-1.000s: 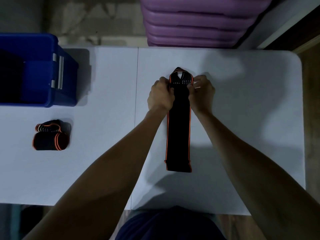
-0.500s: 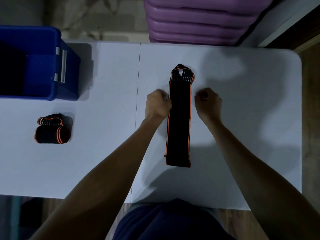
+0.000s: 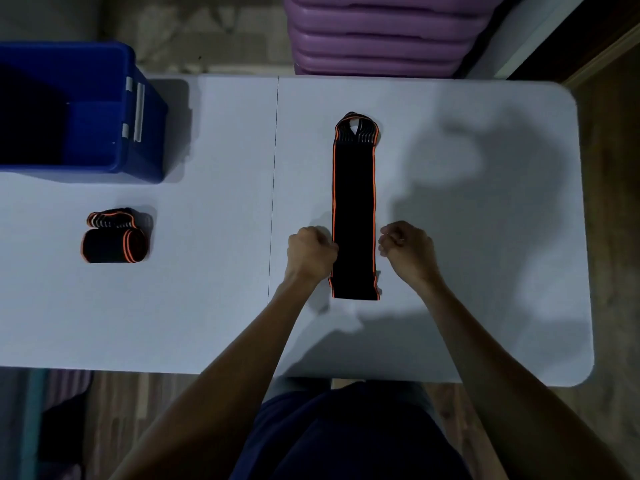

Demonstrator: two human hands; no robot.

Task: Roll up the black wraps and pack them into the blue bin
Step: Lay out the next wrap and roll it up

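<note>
Head view: long black elastic wrap with orange edging [image 3: 354,216] laid flat and straight on white folding table [image 3: 485,271], loop end far, plain end near. Left hand [image 3: 310,252] curled at wrap's left edge, touching it; whether pinching it, cannot tell. Right hand [image 3: 408,249] curled just right of wrap, apart, holding nothing. Step in hand, by judgement: starting the roll. Next: catch near end, turn it over tightly, keep edges aligned. Left of wrap: finished black-and-orange roll [image 3: 116,237], still unpacked; beyond that, open blue plastic bin [image 3: 145,133]. Behind wrap: stacked purple tubs [image 3: 377,32]. Nothing blocking.
</note>
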